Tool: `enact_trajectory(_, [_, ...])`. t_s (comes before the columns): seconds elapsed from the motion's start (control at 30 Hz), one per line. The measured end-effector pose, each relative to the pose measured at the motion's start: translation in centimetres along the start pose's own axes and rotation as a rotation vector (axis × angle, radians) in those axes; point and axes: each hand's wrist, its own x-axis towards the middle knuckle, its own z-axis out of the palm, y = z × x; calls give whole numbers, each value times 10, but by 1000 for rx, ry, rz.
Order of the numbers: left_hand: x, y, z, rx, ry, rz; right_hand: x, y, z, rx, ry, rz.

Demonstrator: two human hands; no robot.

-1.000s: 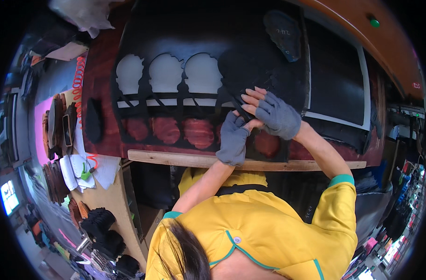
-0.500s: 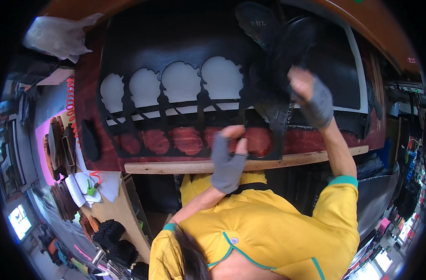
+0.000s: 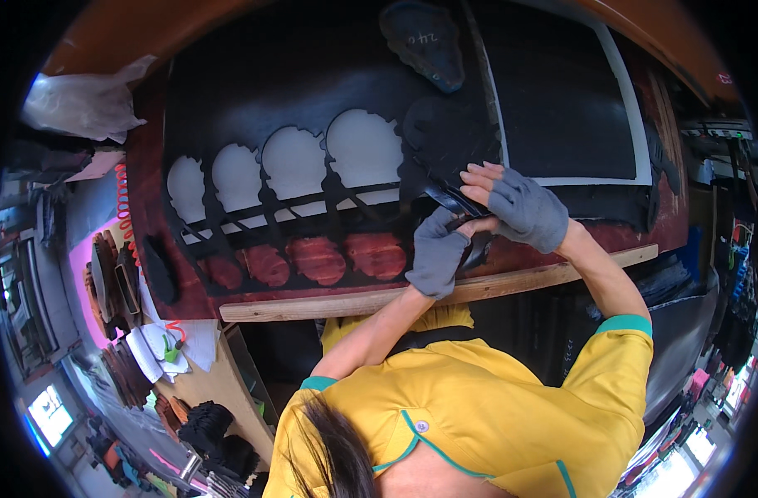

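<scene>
A black sheet (image 3: 275, 282) with a row of rounded cut-outs lies across the worktable, its right end bunched between my gloved hands. My left hand (image 3: 440, 253) is closed on the folded black material. Against it is my right hand (image 3: 524, 207), its fingers over the same dark fold and its thumb below. The gloves are grey and leave the fingertips bare. Part of the fold is hidden by my hands. A dark, rounded flat template (image 3: 422, 43) with pale handwritten marks lies beyond them on the black surface.
A second black sheet (image 3: 562, 100) on white backing lies to the right. A wooden strip (image 3: 312, 307) edges the reddish table (image 3: 176, 290) nearest me. On the left are a dark oval piece (image 3: 158, 257), a crumpled plastic bag (image 3: 84, 100), a red coiled hose (image 3: 124, 207) and stacked brown pieces (image 3: 109, 266).
My right hand has come down and left to meet my left hand, which moved slightly right. The black sheet's right end is now folded in, and the template has shifted left in view.
</scene>
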Motion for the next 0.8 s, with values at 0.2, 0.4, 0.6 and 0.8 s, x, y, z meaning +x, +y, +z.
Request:
enact_trajectory(0.2, [-1, 2, -2, 264, 108, -128, 17, 22, -24, 252, 242, 253])
enact_trajectory(0.4, [0, -8, -10, 191, 154, -134, 24, 81, -74, 405, 1152, 861])
enact_trajectory(0.6, [-28, 33, -10, 924, 91, 648, 23, 69, -86, 239, 1008, 726])
enact_trajectory(0.8, [20, 100, -10, 1442, 122, 1336, 52, 13, -58, 1493, 854, 675])
